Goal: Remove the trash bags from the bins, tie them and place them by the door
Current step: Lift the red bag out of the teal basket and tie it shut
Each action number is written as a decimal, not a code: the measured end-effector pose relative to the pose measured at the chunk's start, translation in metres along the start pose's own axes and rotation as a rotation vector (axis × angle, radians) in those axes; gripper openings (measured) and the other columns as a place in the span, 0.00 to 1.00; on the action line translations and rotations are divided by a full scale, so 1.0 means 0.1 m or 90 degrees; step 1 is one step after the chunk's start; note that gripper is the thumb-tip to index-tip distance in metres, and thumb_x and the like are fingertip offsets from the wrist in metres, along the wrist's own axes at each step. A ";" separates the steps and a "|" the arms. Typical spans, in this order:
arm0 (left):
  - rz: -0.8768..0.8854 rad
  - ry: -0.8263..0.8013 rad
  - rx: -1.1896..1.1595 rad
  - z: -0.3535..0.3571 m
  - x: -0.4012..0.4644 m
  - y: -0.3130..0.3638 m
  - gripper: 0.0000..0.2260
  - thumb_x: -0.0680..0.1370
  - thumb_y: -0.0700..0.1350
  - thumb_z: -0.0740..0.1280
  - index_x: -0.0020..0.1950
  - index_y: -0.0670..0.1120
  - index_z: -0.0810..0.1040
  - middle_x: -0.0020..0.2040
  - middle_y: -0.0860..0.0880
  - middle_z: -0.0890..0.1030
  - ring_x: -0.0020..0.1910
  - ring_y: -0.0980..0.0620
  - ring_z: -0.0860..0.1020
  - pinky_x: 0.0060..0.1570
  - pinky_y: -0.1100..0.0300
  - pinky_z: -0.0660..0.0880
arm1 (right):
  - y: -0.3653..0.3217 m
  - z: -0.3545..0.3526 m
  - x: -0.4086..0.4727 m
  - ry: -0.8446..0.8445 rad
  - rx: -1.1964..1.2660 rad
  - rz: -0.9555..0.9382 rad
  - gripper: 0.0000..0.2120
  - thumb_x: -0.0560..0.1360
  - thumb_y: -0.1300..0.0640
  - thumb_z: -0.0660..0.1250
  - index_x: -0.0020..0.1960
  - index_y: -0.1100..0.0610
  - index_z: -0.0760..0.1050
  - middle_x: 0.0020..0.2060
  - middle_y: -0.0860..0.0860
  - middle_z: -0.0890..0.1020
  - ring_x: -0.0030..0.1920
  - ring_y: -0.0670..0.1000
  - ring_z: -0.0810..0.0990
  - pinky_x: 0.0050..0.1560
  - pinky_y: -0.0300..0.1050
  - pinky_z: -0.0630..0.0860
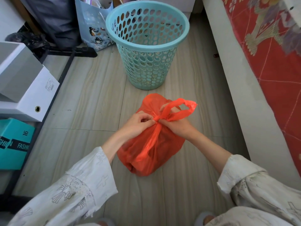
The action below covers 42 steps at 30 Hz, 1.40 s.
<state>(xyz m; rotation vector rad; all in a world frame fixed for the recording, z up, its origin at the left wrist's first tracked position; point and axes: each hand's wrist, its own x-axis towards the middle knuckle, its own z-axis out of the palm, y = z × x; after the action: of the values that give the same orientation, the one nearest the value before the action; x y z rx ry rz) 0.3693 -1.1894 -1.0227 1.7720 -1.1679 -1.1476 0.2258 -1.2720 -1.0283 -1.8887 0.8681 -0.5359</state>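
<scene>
bag (151, 154) contents: hidden | teal box (14, 144): cut off left

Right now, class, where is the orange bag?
In the head view the orange bag sits on the floor at centre, just in front of the blue bin, with both hands pinching its knot and the bed to its right.

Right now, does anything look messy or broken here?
Nothing looks broken or spilled. The orange bag sits whole on the floor, both hands pinching its knot. The blue bin stands upright, unlined, with only tiny specks inside.
</scene>
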 end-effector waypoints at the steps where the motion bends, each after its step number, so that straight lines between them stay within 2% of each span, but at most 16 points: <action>1: 0.017 0.001 0.016 0.01 0.01 0.00 0.06 0.74 0.39 0.67 0.48 0.39 0.80 0.38 0.54 0.70 0.38 0.59 0.68 0.40 0.76 0.65 | 0.02 0.00 -0.01 0.014 -0.055 -0.028 0.08 0.70 0.62 0.69 0.48 0.63 0.75 0.42 0.50 0.76 0.44 0.47 0.75 0.48 0.34 0.70; 3: 0.037 0.000 0.036 0.05 -0.01 0.03 0.07 0.74 0.38 0.67 0.49 0.36 0.80 0.37 0.53 0.69 0.37 0.59 0.67 0.39 0.76 0.65 | 0.09 0.00 -0.04 0.011 -0.184 -0.094 0.08 0.71 0.59 0.65 0.47 0.63 0.76 0.43 0.52 0.79 0.45 0.54 0.78 0.50 0.44 0.72; 5: 0.039 -0.002 0.038 0.08 -0.02 0.05 0.08 0.74 0.38 0.67 0.49 0.36 0.80 0.37 0.53 0.69 0.37 0.59 0.67 0.40 0.76 0.65 | 0.14 0.01 -0.05 0.012 -0.221 -0.092 0.07 0.71 0.60 0.63 0.45 0.62 0.76 0.42 0.54 0.81 0.44 0.56 0.79 0.50 0.50 0.72; 7: 0.029 0.001 0.022 0.08 -0.03 0.06 0.07 0.75 0.40 0.66 0.49 0.38 0.80 0.40 0.51 0.72 0.40 0.57 0.69 0.41 0.77 0.64 | 0.09 0.03 -0.02 0.051 -0.106 0.028 0.02 0.72 0.59 0.66 0.41 0.56 0.77 0.38 0.48 0.80 0.44 0.50 0.79 0.49 0.46 0.74; 9: 0.010 0.007 -0.010 0.06 -0.04 0.05 0.07 0.75 0.41 0.66 0.49 0.39 0.80 0.45 0.48 0.74 0.46 0.55 0.71 0.43 0.78 0.64 | 0.02 0.03 0.01 0.084 0.059 0.159 0.08 0.68 0.62 0.70 0.37 0.50 0.75 0.34 0.43 0.79 0.40 0.45 0.78 0.45 0.42 0.74; 11: 0.004 0.019 -0.029 0.06 -0.05 0.05 0.07 0.75 0.41 0.66 0.49 0.40 0.80 0.45 0.49 0.74 0.46 0.56 0.72 0.44 0.79 0.64 | -0.04 0.01 0.03 0.074 0.229 0.261 0.10 0.65 0.67 0.71 0.36 0.52 0.76 0.31 0.44 0.80 0.33 0.42 0.78 0.41 0.38 0.74; 14: 0.019 0.038 -0.027 0.07 -0.06 0.04 0.06 0.74 0.39 0.66 0.49 0.40 0.81 0.41 0.52 0.72 0.41 0.59 0.70 0.42 0.78 0.65 | -0.07 -0.05 0.05 0.006 0.386 0.354 0.10 0.68 0.71 0.66 0.38 0.57 0.78 0.26 0.46 0.81 0.29 0.43 0.77 0.38 0.36 0.73; 17: 0.027 0.057 -0.020 0.08 -0.04 0.02 0.06 0.75 0.40 0.66 0.46 0.40 0.81 0.39 0.54 0.74 0.41 0.60 0.72 0.44 0.77 0.66 | -0.07 -0.06 0.07 -0.043 0.456 0.389 0.12 0.70 0.70 0.63 0.39 0.55 0.78 0.26 0.45 0.80 0.32 0.46 0.75 0.41 0.39 0.70; 20: 0.009 0.119 -0.046 0.10 -0.02 -0.01 0.04 0.74 0.43 0.68 0.39 0.47 0.79 0.35 0.54 0.77 0.37 0.61 0.74 0.44 0.68 0.68 | -0.09 -0.04 0.06 -0.049 0.466 0.371 0.14 0.70 0.72 0.61 0.39 0.55 0.78 0.26 0.46 0.80 0.31 0.46 0.76 0.41 0.37 0.72; 22: -0.006 0.173 -0.067 0.10 0.01 -0.04 0.07 0.71 0.44 0.71 0.37 0.52 0.74 0.34 0.53 0.77 0.35 0.56 0.74 0.42 0.61 0.70 | -0.11 -0.01 0.04 -0.047 0.475 0.347 0.14 0.70 0.74 0.60 0.41 0.57 0.77 0.26 0.46 0.81 0.30 0.44 0.78 0.38 0.34 0.74; 26: 0.022 0.155 0.011 0.10 0.03 -0.07 0.04 0.71 0.44 0.71 0.44 0.50 0.79 0.34 0.54 0.74 0.33 0.58 0.70 0.39 0.61 0.66 | -0.15 0.01 0.02 -0.029 0.487 0.300 0.12 0.70 0.75 0.61 0.41 0.61 0.77 0.29 0.47 0.83 0.32 0.43 0.81 0.39 0.31 0.78; 28: 0.042 0.150 0.047 0.11 0.04 -0.09 0.07 0.71 0.44 0.70 0.49 0.47 0.81 0.36 0.55 0.72 0.33 0.60 0.69 0.41 0.60 0.66 | -0.17 0.02 0.01 -0.025 0.477 0.288 0.12 0.70 0.75 0.62 0.41 0.61 0.77 0.28 0.47 0.83 0.32 0.43 0.81 0.39 0.32 0.78; 32: 0.063 0.190 0.048 0.09 0.03 -0.06 0.05 0.70 0.44 0.70 0.44 0.46 0.81 0.36 0.57 0.72 0.33 0.65 0.72 0.41 0.63 0.66 | -0.20 0.02 0.01 0.006 0.423 0.274 0.10 0.70 0.72 0.66 0.42 0.58 0.78 0.32 0.48 0.82 0.31 0.42 0.80 0.37 0.31 0.78; 36: 0.099 0.194 0.158 0.03 -0.01 -0.02 0.14 0.65 0.57 0.58 0.38 0.49 0.75 0.34 0.57 0.70 0.35 0.56 0.72 0.47 0.53 0.71 | -0.21 -0.04 0.03 0.039 0.320 0.281 0.06 0.71 0.66 0.69 0.38 0.58 0.77 0.32 0.50 0.81 0.29 0.42 0.79 0.35 0.32 0.79; 39: 0.151 0.134 0.235 0.03 -0.05 0.03 0.12 0.68 0.58 0.54 0.37 0.51 0.69 0.33 0.57 0.68 0.38 0.53 0.70 0.48 0.48 0.72 | -0.20 -0.05 0.04 0.059 0.191 0.278 0.04 0.70 0.62 0.71 0.38 0.57 0.78 0.33 0.50 0.81 0.31 0.45 0.79 0.39 0.36 0.78; 42: 0.201 0.116 0.299 0.03 -0.06 0.05 0.12 0.72 0.58 0.53 0.38 0.51 0.67 0.33 0.56 0.67 0.38 0.53 0.70 0.46 0.49 0.71 | -0.21 -0.08 0.04 0.081 0.115 0.262 0.05 0.70 0.60 0.72 0.44 0.59 0.81 0.38 0.50 0.82 0.37 0.46 0.79 0.44 0.36 0.75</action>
<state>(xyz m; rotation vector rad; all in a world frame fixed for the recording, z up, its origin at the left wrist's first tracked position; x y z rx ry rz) 0.3643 -1.1855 -1.0179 1.8876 -1.6257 -0.5411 0.2303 -1.2736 -1.0061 -1.4712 1.2126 -0.4643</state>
